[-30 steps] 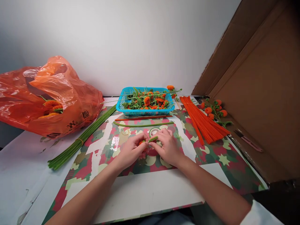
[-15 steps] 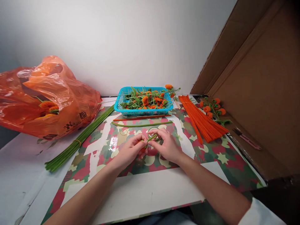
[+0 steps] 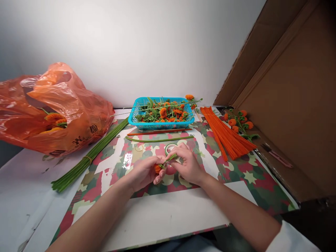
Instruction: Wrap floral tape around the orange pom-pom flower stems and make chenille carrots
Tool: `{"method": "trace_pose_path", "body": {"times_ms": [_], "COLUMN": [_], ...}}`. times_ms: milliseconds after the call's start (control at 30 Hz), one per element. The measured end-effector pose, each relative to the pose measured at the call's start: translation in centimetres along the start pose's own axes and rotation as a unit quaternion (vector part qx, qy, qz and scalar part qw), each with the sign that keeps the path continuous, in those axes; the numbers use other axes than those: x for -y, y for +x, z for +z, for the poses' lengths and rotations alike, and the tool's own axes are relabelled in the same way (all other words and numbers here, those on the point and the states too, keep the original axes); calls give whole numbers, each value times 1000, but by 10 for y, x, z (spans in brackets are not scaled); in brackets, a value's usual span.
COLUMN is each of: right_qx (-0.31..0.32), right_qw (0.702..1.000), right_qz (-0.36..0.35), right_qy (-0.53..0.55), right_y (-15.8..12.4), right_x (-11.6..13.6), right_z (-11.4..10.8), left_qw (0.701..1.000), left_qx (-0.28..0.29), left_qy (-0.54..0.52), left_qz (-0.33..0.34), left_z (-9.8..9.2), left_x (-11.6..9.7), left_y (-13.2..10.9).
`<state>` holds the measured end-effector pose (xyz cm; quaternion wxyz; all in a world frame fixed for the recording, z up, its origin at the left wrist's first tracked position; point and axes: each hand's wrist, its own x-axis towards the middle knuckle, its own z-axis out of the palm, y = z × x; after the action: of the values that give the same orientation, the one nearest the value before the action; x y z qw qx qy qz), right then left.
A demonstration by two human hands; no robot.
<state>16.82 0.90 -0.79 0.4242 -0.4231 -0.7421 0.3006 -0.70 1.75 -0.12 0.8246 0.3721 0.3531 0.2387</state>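
My left hand [image 3: 145, 171] is closed around a small orange pipe-cleaner flower [image 3: 158, 168] over the patterned mat [image 3: 236, 175]. My right hand [image 3: 185, 163] pinches the flower's short green stem [image 3: 168, 159] between thumb and fingers, touching the left hand. A roll of pale green tape [image 3: 171, 146] lies just behind the hands. A single green pipe cleaner [image 3: 160, 139] and a single orange one [image 3: 157, 132] lie across the mat further back.
A blue basket [image 3: 162, 112] of finished orange flowers stands at the back. A bundle of orange pipe cleaners [image 3: 225, 134] and loose flowers [image 3: 237, 122] lie right, beside a cardboard flap [image 3: 294, 105]. Green stems [image 3: 89, 155] and an orange plastic bag [image 3: 52, 108] lie left.
The left hand has rolled so the orange flower head now shows between its fingers. The right hand's fingers shifted slightly along the green stem. Both hands stay in the same spot.
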Motion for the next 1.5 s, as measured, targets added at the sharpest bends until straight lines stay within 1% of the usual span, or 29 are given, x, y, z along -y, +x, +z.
{"method": "trace_pose_path", "body": {"times_ms": [67,133,167,233,300,333,400,467,500,533,600,667,700,767,833,867,933,1000,1033,1067,1133,1200,1233,1267,1300,1333,1367,1400,1500], "right_qx": [-2,-14,-19,-23,-20,-17,-11,-8,-5,1,16,29,31,33,41,45,47,37,28,20,6,-4,-6,-6,-6,-3,1,7,45], "right_qw": [999,998,996,994,993,992,992,991,992,992,994,994,994,994,994,994,995,996,996,996,994,992,991,991,991,991,991,992,996], "right_qz": [-4,6,13,33,51,59,71,72,66,56,28,-2,-16,-39,-49,-47,-32,-2,16,35,73,103,113,119,120,120,116,109,65], "right_qy": [-35,-69,-81,-97,-105,-107,-108,-108,-109,-109,-109,-105,-101,-95,-88,-85,-80,-80,-80,-81,-78,-72,-69,-66,-65,-63,-62,-60,-37], "right_y": [0,1,1,2,2,2,2,2,2,2,2,2,1,1,1,1,2,2,3,3,3,3,3,3,3,3,4,4,4], "right_x": [0,0,-1,-2,-2,-1,-1,-1,-1,-2,-4,-6,-7,-7,-7,-6,-5,-3,-3,-2,-1,0,1,2,2,2,2,2,2], "right_z": [1,1,2,3,4,5,6,5,4,3,0,-3,-4,-6,-7,-8,-7,-6,-5,-4,-1,2,3,4,4,3,2,1,-7], "left_qw": [998,978,952,868,786,757,727,732,748,775,849,918,944,979,994,996,996,983,964,931,831,732,700,681,675,682,702,736,888], "left_qx": [-24,-91,-130,-191,-216,-222,-234,-242,-241,-236,-207,-165,-141,-96,-58,-46,-50,-88,-118,-150,-199,-227,-234,-241,-245,-244,-238,-226,-146], "left_qy": [46,151,223,372,478,509,541,541,527,503,426,323,268,166,90,70,77,156,222,299,450,552,581,596,601,598,585,559,391], "left_qz": [24,111,165,267,328,344,352,338,322,300,236,161,128,69,20,1,-7,41,90,148,260,328,343,350,350,343,328,306,195], "left_z": [1,4,5,7,7,6,5,4,3,3,2,0,-1,-4,-7,-7,-5,-1,2,4,7,8,8,8,7,7,7,6,3], "left_x": [0,1,2,4,6,8,9,9,9,8,5,3,2,1,-1,-1,-2,-1,-1,0,3,5,6,6,5,4,2,1,-4], "left_y": [-1,-3,-4,-4,-3,-1,1,1,1,0,-2,-3,-3,-2,-1,-1,-2,-4,-4,-5,-5,-4,-3,-3,-3,-3,-3,-4,-7]}}
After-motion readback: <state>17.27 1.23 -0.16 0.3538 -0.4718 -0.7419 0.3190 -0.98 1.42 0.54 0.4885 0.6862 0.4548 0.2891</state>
